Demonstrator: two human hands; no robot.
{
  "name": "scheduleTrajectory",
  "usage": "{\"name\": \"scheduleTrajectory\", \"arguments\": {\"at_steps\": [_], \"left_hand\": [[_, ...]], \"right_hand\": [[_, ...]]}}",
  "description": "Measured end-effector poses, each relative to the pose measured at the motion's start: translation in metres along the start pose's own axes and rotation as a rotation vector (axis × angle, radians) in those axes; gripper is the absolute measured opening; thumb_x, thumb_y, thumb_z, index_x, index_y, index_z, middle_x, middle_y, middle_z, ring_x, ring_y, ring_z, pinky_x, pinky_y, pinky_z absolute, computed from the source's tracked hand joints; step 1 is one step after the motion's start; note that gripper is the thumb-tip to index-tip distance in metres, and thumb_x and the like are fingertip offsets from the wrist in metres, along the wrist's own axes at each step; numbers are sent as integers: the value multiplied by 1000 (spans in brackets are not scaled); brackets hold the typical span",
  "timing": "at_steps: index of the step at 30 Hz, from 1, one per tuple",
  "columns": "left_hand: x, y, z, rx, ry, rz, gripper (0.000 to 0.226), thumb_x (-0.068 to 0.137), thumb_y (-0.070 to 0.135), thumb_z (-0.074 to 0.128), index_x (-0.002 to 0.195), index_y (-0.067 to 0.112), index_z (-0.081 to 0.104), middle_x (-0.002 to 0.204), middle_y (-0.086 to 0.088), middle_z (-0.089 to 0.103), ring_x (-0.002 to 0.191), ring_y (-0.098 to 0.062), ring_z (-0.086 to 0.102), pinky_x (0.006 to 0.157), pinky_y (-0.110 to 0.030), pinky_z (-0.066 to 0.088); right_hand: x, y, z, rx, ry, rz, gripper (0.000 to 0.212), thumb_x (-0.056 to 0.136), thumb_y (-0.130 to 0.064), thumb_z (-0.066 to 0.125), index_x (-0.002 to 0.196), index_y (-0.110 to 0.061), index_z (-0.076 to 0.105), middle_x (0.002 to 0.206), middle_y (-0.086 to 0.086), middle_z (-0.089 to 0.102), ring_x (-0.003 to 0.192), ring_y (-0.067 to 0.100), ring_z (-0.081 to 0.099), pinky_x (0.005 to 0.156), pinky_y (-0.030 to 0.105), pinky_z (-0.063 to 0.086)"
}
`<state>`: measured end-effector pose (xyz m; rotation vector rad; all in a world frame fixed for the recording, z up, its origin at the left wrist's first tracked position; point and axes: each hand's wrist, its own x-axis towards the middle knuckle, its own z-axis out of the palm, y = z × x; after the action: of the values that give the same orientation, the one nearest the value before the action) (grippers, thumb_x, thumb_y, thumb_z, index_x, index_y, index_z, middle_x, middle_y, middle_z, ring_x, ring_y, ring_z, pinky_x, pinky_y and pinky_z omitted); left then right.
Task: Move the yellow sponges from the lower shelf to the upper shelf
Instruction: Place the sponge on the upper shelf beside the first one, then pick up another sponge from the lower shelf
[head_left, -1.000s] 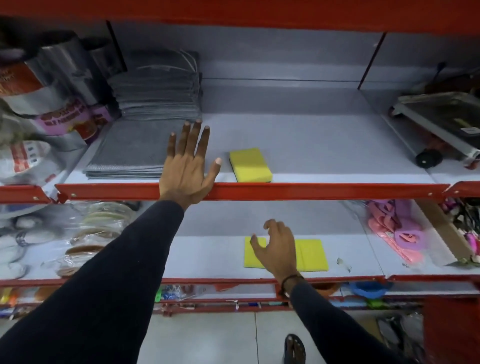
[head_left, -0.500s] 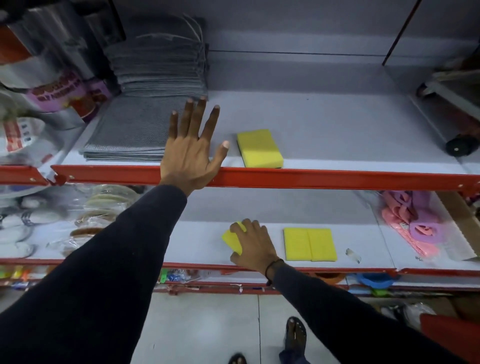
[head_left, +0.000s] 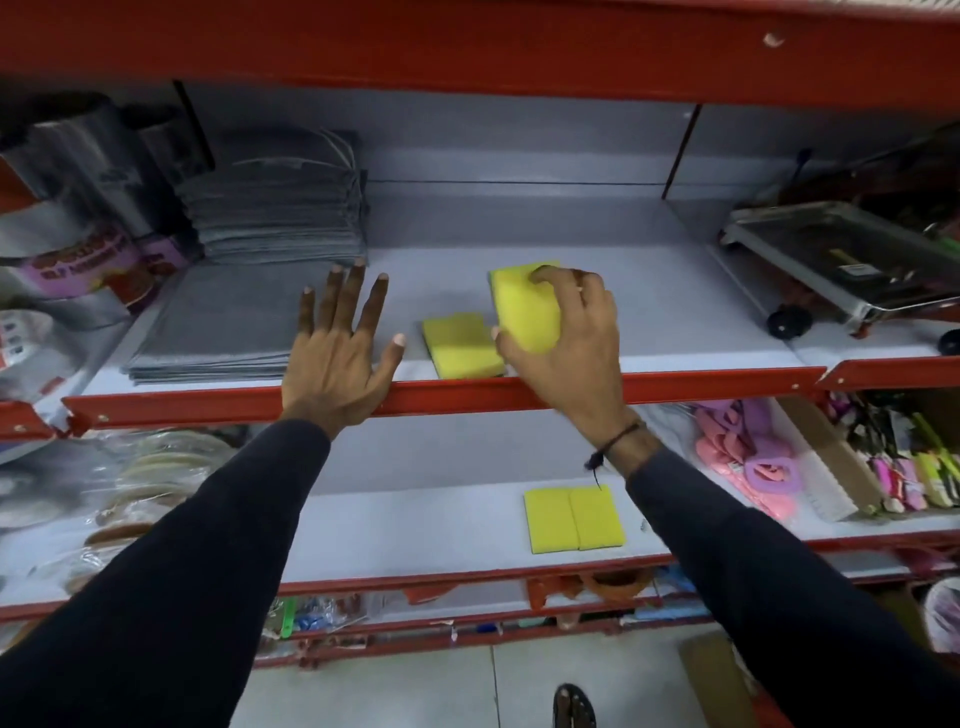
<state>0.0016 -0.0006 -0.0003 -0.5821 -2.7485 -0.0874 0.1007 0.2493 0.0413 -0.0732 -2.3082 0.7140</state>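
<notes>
Right hand (head_left: 563, 338) has come up from the lower shelf (head_left: 415, 525) w/ a sponge (head_left: 524, 306) pinched btwn thumb & fingers, now over the upper shelf (head_left: 675, 322) beside the one already there (head_left: 460, 345). Two more (head_left: 574, 518) left below, so approx halfway imo. Left hand (head_left: 340, 348) spread flat on the red rail. Sponges look soft, blocky, foamy.

The upper shelf (head_left: 675, 322) carries one yellow sponge (head_left: 460, 345) just right of flat grey cloths (head_left: 223, 322). On the lower shelf (head_left: 415, 525), two yellow sponges (head_left: 574, 518) lie side by side.

held sponge (head_left: 524, 306) tilted (upper shelf) | resting sponge (head_left: 462, 345) beside | lower pair (head_left: 574, 519) flat
</notes>
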Motion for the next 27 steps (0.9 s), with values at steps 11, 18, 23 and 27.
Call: {"name": "scheduleTrajectory", "arguments": {"at_steps": [11, 18, 23, 27], "left_hand": [[-2, 0, 3, 19, 20, -15, 82, 98, 66, 2, 167, 23, -10, 176, -7, -18, 163, -28, -14, 131, -55, -3], [2, -1, 10, 34, 20, -23, 81, 99, 65, 5, 166, 24, -13, 176, -8, -18, 163, -28, -14, 132, -54, -2], [1, 0, 7, 31, 16, -36, 82, 98, 65, 5, 167, 24, -11, 176, -9, -14, 163, -28, -11, 132, -53, 0], [1, 0, 4, 19, 15, -43, 81, 98, 64, 7, 167, 24, -7, 177, -10, -10, 164, -29, -8, 132, -53, 2]], "right_hand": [[-82, 70, 16, -13, 255, 54, 19, 87, -22, 69, 75, -12, 58, 75, 3, 61, 73, 24, 55, 73, 39, 43], [-180, 143, 103, -552, -944, 454, 68, 86, -63, 57, 135, -15, 56, 135, 15, 55, 124, 36, 53, 101, 44, 48], [-196, 132, 130, -610, -988, 191, 63, 86, -56, 61, 136, -18, 50, 140, 16, 48, 125, 39, 49, 103, 49, 42], [-202, 120, 147, -617, -1061, -6, 58, 86, -42, 68, 138, -23, 50, 147, 14, 42, 130, 41, 46, 116, 62, 28]]}}
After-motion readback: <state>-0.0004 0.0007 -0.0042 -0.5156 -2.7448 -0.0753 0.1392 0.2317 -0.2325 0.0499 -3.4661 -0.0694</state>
